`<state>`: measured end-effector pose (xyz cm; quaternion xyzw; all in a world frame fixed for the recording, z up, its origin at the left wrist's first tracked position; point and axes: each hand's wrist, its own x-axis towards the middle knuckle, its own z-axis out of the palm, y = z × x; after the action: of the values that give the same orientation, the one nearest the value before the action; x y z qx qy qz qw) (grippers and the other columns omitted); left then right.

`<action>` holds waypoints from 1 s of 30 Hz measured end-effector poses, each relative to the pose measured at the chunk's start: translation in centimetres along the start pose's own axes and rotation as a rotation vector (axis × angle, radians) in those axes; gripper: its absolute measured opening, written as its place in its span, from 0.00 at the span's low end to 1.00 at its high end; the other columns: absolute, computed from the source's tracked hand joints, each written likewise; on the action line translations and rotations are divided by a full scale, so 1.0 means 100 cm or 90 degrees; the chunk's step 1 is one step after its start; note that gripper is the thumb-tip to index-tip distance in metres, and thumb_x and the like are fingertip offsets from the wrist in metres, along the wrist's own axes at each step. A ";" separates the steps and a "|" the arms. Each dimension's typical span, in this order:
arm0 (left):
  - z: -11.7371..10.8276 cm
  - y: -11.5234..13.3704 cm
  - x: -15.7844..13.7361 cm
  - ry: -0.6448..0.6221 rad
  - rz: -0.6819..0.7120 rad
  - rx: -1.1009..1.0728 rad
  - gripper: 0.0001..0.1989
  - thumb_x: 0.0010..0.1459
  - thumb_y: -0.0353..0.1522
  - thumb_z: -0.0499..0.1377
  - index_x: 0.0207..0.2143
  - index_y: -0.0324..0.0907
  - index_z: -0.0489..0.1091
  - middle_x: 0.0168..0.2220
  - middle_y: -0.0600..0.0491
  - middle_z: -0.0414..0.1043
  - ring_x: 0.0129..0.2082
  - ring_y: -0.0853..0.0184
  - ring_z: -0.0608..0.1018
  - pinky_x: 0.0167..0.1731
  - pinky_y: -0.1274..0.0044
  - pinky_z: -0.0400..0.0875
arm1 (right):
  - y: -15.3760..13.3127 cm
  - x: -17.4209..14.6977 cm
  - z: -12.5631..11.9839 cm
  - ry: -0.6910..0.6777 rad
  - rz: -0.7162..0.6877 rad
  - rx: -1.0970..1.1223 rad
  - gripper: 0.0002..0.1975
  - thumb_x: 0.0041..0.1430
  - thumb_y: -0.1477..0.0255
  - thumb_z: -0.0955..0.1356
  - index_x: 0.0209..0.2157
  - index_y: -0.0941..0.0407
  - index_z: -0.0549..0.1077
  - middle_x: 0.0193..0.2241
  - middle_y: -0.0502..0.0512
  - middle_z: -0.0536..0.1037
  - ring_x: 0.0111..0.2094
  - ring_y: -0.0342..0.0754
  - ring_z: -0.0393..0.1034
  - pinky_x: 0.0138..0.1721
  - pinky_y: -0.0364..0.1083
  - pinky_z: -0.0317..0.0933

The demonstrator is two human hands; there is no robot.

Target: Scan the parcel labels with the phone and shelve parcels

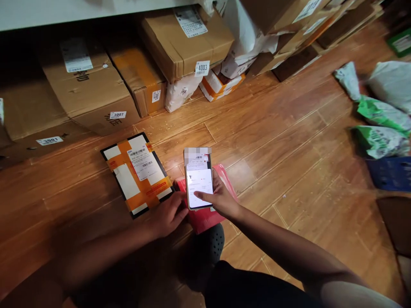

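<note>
My right hand [221, 194] grips a smartphone [199, 184], its thumb lying across the lit screen. On that screen a label with a barcode shows above a white panel. Beneath the phone is a red plastic-wrapped parcel [205, 220], partly covered by it. My left hand [170, 213] is at the parcel's left edge, fingers curled against it; the fingertips are partly hidden. To the left, a flat black-edged package [125, 177] with orange tape and a white shipping label lies on the floor.
Cardboard boxes with number labels, such as one marked 3007 [96, 98] and one marked 4003 [189, 47], line the space under a white shelf [80, 10]. Green and white bags [382, 111] lie on the wooden floor [289, 141] at right. A dark clog [215, 244] is below the parcel.
</note>
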<state>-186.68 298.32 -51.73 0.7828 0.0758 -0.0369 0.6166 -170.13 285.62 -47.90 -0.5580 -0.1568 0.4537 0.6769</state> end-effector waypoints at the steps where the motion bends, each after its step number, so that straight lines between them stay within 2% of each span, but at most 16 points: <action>1: -0.001 0.004 0.002 0.055 -0.034 -0.134 0.22 0.68 0.40 0.50 0.62 0.47 0.58 0.60 0.44 0.65 0.58 0.56 0.70 0.56 0.63 0.67 | 0.000 0.000 0.001 0.000 0.000 0.000 0.26 0.44 0.69 0.79 0.41 0.48 0.66 0.39 0.46 0.77 0.40 0.49 0.73 0.44 0.52 0.69; 3: -0.001 0.011 0.010 0.138 -0.092 -0.392 0.23 0.67 0.45 0.50 0.61 0.49 0.58 0.62 0.45 0.63 0.59 0.56 0.68 0.54 0.63 0.68 | 0.001 -0.002 0.003 -0.008 0.001 0.000 0.27 0.43 0.68 0.79 0.43 0.47 0.65 0.41 0.48 0.76 0.43 0.50 0.73 0.46 0.53 0.69; 5: -0.001 0.021 0.019 0.182 -0.124 -0.591 0.25 0.65 0.50 0.50 0.59 0.49 0.61 0.60 0.47 0.65 0.59 0.55 0.69 0.52 0.63 0.69 | 0.003 -0.003 0.005 -0.024 0.000 -0.001 0.29 0.43 0.68 0.79 0.44 0.47 0.64 0.43 0.49 0.75 0.45 0.51 0.72 0.48 0.54 0.68; 8: -0.001 0.039 0.030 0.182 -0.133 -0.739 0.25 0.65 0.50 0.50 0.58 0.48 0.63 0.57 0.48 0.69 0.58 0.55 0.70 0.54 0.62 0.67 | 0.009 -0.006 0.008 -0.055 -0.001 -0.004 0.31 0.43 0.68 0.78 0.46 0.47 0.63 0.44 0.49 0.74 0.47 0.51 0.70 0.49 0.53 0.66; 12: -0.001 0.053 0.030 0.125 -0.126 -0.776 0.26 0.67 0.48 0.49 0.60 0.45 0.63 0.60 0.46 0.68 0.60 0.55 0.68 0.59 0.63 0.62 | 0.015 -0.008 0.008 -0.084 -0.001 -0.024 0.31 0.47 0.69 0.76 0.50 0.47 0.61 0.46 0.50 0.72 0.49 0.51 0.68 0.51 0.52 0.64; 17: 0.000 0.045 0.022 0.078 -0.142 -0.804 0.28 0.65 0.49 0.51 0.61 0.45 0.61 0.59 0.45 0.68 0.62 0.52 0.66 0.60 0.59 0.60 | 0.019 -0.010 0.005 -0.108 0.021 -0.031 0.27 0.51 0.68 0.73 0.51 0.47 0.61 0.48 0.52 0.71 0.50 0.52 0.67 0.52 0.54 0.63; 24: -0.001 0.040 0.019 0.063 -0.126 -0.810 0.27 0.68 0.48 0.48 0.63 0.45 0.60 0.61 0.45 0.66 0.63 0.53 0.65 0.61 0.60 0.59 | 0.023 -0.012 0.005 -0.103 0.007 -0.051 0.28 0.51 0.69 0.73 0.51 0.47 0.60 0.47 0.51 0.70 0.49 0.52 0.67 0.51 0.55 0.63; 30: -0.003 0.045 0.022 0.067 -0.110 -0.820 0.28 0.67 0.47 0.48 0.64 0.45 0.59 0.61 0.44 0.66 0.62 0.51 0.66 0.60 0.58 0.60 | 0.021 -0.011 0.003 -0.129 0.023 -0.031 0.30 0.50 0.70 0.72 0.53 0.45 0.60 0.51 0.51 0.70 0.52 0.54 0.65 0.54 0.57 0.60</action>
<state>-183.78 297.73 -47.66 0.2480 0.1756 0.0049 0.9527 -171.87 284.83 -49.32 -0.5282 -0.2256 0.5160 0.6355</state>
